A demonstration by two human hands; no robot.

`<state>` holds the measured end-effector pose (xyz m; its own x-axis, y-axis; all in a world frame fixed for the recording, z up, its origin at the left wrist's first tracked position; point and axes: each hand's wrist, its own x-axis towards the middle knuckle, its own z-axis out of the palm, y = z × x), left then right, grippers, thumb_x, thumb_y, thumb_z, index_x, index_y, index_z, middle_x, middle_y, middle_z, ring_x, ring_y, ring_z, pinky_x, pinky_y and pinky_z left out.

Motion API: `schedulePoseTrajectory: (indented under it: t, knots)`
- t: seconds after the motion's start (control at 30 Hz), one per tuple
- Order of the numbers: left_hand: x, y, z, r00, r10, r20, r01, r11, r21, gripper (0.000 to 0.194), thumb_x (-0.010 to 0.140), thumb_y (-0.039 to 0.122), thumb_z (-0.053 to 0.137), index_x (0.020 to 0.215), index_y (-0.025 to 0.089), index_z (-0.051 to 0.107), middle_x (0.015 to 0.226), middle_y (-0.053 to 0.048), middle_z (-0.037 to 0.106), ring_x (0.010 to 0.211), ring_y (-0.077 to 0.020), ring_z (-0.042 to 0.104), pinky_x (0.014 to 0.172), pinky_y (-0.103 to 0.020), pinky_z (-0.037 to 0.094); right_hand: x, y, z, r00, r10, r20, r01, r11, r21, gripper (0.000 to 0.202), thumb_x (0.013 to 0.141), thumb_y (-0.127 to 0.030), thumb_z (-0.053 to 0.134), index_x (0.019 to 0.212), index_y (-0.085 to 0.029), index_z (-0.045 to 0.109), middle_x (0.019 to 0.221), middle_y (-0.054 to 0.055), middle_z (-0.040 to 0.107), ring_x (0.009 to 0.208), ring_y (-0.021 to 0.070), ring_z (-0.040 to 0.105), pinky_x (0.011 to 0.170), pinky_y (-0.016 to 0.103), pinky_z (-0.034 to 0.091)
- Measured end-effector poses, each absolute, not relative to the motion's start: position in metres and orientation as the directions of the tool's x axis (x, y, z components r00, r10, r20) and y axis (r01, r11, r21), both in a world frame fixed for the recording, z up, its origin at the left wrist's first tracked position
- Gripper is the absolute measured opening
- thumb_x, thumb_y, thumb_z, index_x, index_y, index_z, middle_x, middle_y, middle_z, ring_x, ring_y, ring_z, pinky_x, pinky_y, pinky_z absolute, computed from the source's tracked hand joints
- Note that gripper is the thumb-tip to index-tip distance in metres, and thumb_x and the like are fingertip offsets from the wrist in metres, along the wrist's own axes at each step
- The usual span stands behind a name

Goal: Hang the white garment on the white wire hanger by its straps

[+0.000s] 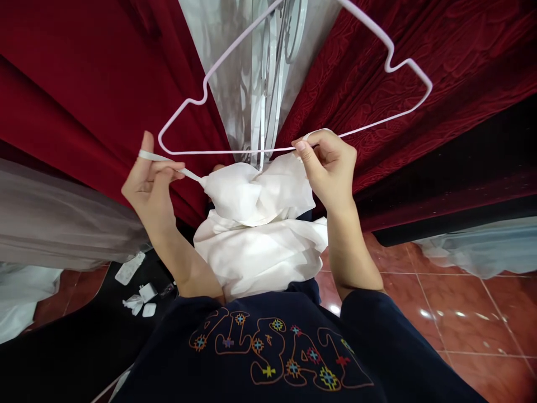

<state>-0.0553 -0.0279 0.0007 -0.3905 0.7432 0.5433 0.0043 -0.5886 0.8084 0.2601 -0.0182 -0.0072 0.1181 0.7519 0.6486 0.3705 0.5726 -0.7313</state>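
A white garment [255, 196] with thin straps hangs gathered in front of my chest, its lower part bunched over my lap. My left hand [153, 179] is closed on the left strap [191, 174], which runs taut over the raised index finger down to the garment's left corner. Close to the garment's upper right side, my right hand [329, 162] pinches the other strap [312, 134], right at the hanger's lower bar. The pale pink hanger [218, 151] hangs upright above the garment, with its left end near my left fingers.
Dark red curtains [104, 73] flank a white ornate metal frame [272, 78]. On a black surface [84, 336] at lower left lie a phone-like white object [130, 268] and a white charger plug [147, 292]. Red floor tiles [457, 313] show at right.
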Motion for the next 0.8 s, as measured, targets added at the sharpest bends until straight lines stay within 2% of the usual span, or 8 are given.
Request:
schedulePoseTrajectory:
  t: [0.1, 0.23, 0.33, 0.43, 0.5, 0.6, 0.7, 0.8]
  knots:
    - [-0.069, -0.019, 0.005, -0.401, 0.631, 0.664, 0.122, -0.681, 0.722, 0.05, 0.099, -0.006, 0.06, 0.131, 0.021, 0.087, 0.076, 0.002, 0.081, 0.064, -0.0089, 0.07, 0.067, -0.018, 0.064, 0.255, -0.015, -0.011, 0.119, 0.742, 0.66, 0.358, 0.588, -0.725, 0.038, 0.106, -0.054, 0.07, 0.088, -0.021, 0.071, 0.088, 0.0, 0.069, 0.067, 0.0068, 0.048, 0.062, 0.031, 0.033]
    - [-0.081, 0.005, 0.015, -0.294, 0.636, 0.714, 0.165, -0.702, 0.693, 0.056, 0.098, -0.014, 0.055, 0.13, 0.02, 0.087, 0.075, 0.002, 0.075, 0.064, -0.0079, 0.068, 0.065, -0.018, 0.064, 0.25, -0.012, -0.014, 0.11, 0.757, 0.643, 0.341, 0.579, -0.74, 0.04, 0.106, -0.056, 0.068, 0.088, -0.021, 0.07, 0.087, 0.0, 0.066, 0.071, 0.0076, 0.05, 0.065, 0.031, 0.033]
    - [-0.084, 0.023, 0.018, -0.268, 0.564, 0.781, 0.182, -0.767, 0.616, 0.049, 0.098, -0.011, 0.063, 0.129, 0.019, 0.088, 0.08, 0.002, 0.076, 0.067, -0.0091, 0.07, 0.064, -0.021, 0.065, 0.25, -0.011, -0.014, 0.111, 0.755, 0.646, 0.345, 0.58, -0.738, 0.04, 0.106, -0.057, 0.068, 0.088, -0.021, 0.069, 0.087, 0.0, 0.065, 0.071, 0.0075, 0.049, 0.064, 0.031, 0.032]
    - [-0.084, 0.029, 0.016, -0.29, 0.472, 0.832, 0.091, -0.852, 0.515, 0.032, 0.095, 0.012, 0.09, 0.126, 0.017, 0.088, 0.08, 0.002, 0.08, 0.073, -0.0124, 0.075, 0.072, -0.026, 0.069, 0.252, -0.013, -0.012, 0.113, 0.752, 0.649, 0.33, 0.588, -0.739, 0.041, 0.106, -0.057, 0.069, 0.088, -0.021, 0.068, 0.088, 0.0, 0.065, 0.071, 0.0076, 0.051, 0.064, 0.031, 0.033]
    - [-0.086, 0.026, 0.013, -0.28, 0.521, 0.806, 0.041, -0.833, 0.552, 0.049, 0.084, 0.033, 0.105, 0.127, 0.017, 0.087, 0.097, -0.002, 0.086, 0.088, -0.0169, 0.082, 0.087, -0.031, 0.073, 0.252, -0.014, -0.012, 0.109, 0.758, 0.643, 0.302, 0.591, -0.748, 0.04, 0.106, -0.057, 0.069, 0.088, -0.021, 0.067, 0.089, 0.0, 0.066, 0.075, 0.0085, 0.055, 0.066, 0.031, 0.038]
    - [-0.1, 0.024, 0.007, -0.211, 0.646, 0.733, 0.05, -0.742, 0.669, 0.077, 0.068, 0.055, 0.111, 0.13, 0.018, 0.086, 0.124, -0.007, 0.086, 0.117, -0.0273, 0.084, 0.107, -0.041, 0.071, 0.253, -0.016, -0.012, 0.101, 0.767, 0.633, 0.277, 0.589, -0.759, 0.04, 0.105, -0.058, 0.069, 0.089, -0.022, 0.067, 0.09, 0.001, 0.065, 0.083, 0.0108, 0.063, 0.073, 0.031, 0.046]
    - [-0.123, 0.033, 0.002, -0.175, 0.692, 0.7, 0.03, -0.707, 0.706, 0.093, 0.056, 0.072, 0.11, 0.127, 0.018, 0.086, 0.126, -0.009, 0.085, 0.126, -0.0355, 0.081, 0.113, -0.051, 0.069, 0.255, -0.017, -0.013, 0.099, 0.77, 0.63, 0.272, 0.588, -0.761, 0.04, 0.104, -0.059, 0.07, 0.088, -0.023, 0.068, 0.089, 0.001, 0.065, 0.086, 0.0122, 0.065, 0.077, 0.033, 0.049]
    - [-0.139, 0.042, 0.004, -0.2, 0.737, 0.646, -0.019, -0.662, 0.749, 0.1, 0.047, 0.082, 0.107, 0.12, 0.018, 0.084, 0.123, -0.007, 0.083, 0.122, -0.0353, 0.082, 0.115, -0.055, 0.068, 0.256, -0.017, -0.014, 0.124, 0.771, 0.625, 0.291, 0.574, -0.765, 0.041, 0.103, -0.062, 0.07, 0.088, -0.024, 0.067, 0.091, 0.001, 0.066, 0.086, 0.0128, 0.065, 0.077, 0.033, 0.05]
